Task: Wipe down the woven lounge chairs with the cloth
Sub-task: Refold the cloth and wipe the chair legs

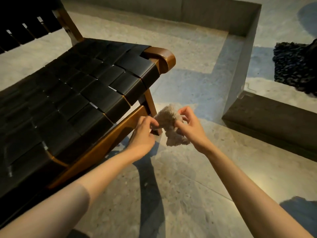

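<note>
The woven lounge chair has broad black straps interlaced over a brown wooden frame. The cloth, beige, fluffy and crumpled, hangs just beside the chair's front corner, pinched between the left hand and the right hand.

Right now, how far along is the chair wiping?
Done: nothing that shows; the chair bears no visible wipe marks. In hand: the left hand and right hand pinch the crumpled cloth in the air beside the chair's front corner, off the seat. Left: apparently the wiping itself.
</note>
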